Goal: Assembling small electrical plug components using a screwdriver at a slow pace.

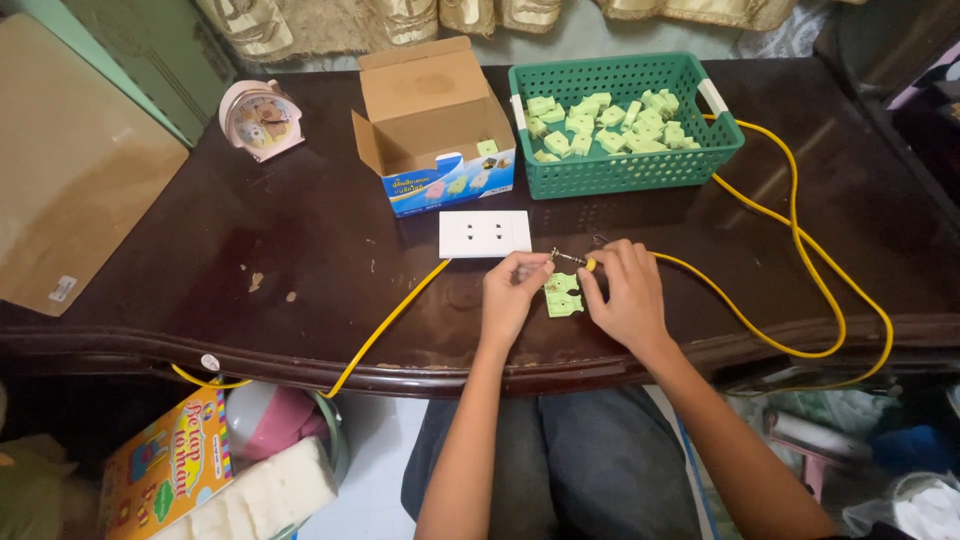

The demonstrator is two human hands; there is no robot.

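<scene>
My left hand [510, 293] and my right hand [625, 295] meet over a small light-green plastic plug part [562, 296] lying on the dark wooden table [300, 250]. My right hand pinches the yellow end of a cable with a thin metal tip [570, 259], pointing left toward my left fingertips. My left fingers touch that tip and the top edge of the green part. The yellow cable [800, 240] loops away to the right.
A white socket plate [485, 234] lies just behind my hands, with a second yellow cable [385, 325] running off the front edge. Behind stand a green basket [625, 170] holding several green parts, an open cardboard box [435, 125] and a pink alarm clock [260, 118].
</scene>
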